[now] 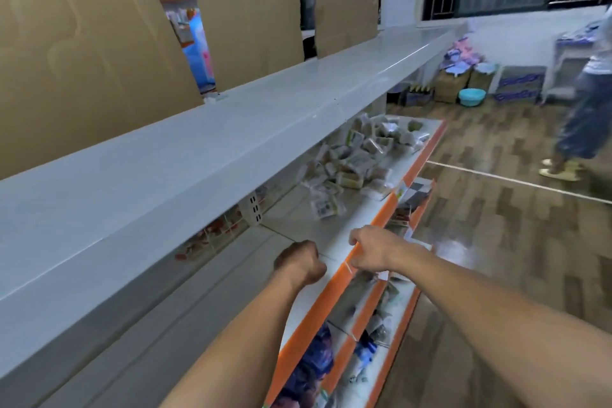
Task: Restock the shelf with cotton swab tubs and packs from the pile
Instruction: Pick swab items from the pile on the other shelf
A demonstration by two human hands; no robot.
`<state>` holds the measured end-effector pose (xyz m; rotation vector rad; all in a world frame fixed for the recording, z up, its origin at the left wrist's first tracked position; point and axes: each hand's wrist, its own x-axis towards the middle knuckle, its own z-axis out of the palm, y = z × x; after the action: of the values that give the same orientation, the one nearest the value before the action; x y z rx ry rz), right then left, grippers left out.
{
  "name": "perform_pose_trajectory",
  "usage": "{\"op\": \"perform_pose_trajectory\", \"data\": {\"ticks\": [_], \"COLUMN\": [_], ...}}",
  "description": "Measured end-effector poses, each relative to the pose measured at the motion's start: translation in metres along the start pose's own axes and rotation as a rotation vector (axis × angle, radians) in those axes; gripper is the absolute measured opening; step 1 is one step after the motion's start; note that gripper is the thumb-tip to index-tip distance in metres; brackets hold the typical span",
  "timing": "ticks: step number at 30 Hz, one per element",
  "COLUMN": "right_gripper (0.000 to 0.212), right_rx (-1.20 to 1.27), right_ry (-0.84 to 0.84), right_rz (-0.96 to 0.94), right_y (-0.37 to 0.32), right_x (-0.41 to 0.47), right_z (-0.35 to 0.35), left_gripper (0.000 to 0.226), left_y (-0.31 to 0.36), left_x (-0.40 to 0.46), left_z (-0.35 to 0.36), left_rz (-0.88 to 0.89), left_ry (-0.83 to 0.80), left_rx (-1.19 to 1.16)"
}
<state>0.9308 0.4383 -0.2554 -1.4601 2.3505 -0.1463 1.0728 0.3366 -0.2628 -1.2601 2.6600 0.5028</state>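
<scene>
A loose pile of cotton swab packs (357, 156) lies on the white shelf with an orange front strip (387, 209), further along to the right under the upper shelf. One pack (326, 207) lies apart, nearer to me. My left hand (299, 260) hovers over the bare near part of that shelf, fingers curled into a fist with nothing seen in it. My right hand (371, 248) is beside it at the orange strip, fingers curled under, and no pack shows in it. Both hands are well short of the pile. The picture is blurred.
A wide white upper shelf (231, 142) overhangs the pile, with cardboard sheets (245, 16) standing behind it. Lower shelves (371, 325) below my arms hold packaged goods. A person (583, 109) walks on the wooden floor at right, near boxes and a teal basin (472, 97).
</scene>
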Motion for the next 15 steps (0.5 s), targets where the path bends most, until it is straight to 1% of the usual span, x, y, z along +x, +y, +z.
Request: {"op": "perform_pose_trajectory", "data": {"ticks": [4, 6, 9, 15], "right_gripper": [0.048, 0.041, 0.028, 0.021], "right_rx": [0.010, 0.016, 0.019, 0.012], "right_ry": [0.009, 0.015, 0.039, 0.042], "right_rz": [0.046, 0.059, 0.077, 0.087], "right_y": [0.027, 0.043, 0.067, 0.125], "right_x": [0.010, 0.016, 0.027, 0.063], "right_z": [-0.007, -0.011, -0.019, -0.044], "left_gripper": [0.018, 0.014, 0.019, 0.029], "left_y": [0.024, 0.038, 0.061, 0.109], "left_x": [0.025, 0.038, 0.060, 0.119], "left_z": [-0.004, -0.005, -0.006, -0.002], "left_rz": [0.075, 0.111, 0.144, 0.143], "left_ry": [-0.025, -0.028, -0.025, -0.001], "left_rx": [-0.012, -0.002, 0.032, -0.016]}}
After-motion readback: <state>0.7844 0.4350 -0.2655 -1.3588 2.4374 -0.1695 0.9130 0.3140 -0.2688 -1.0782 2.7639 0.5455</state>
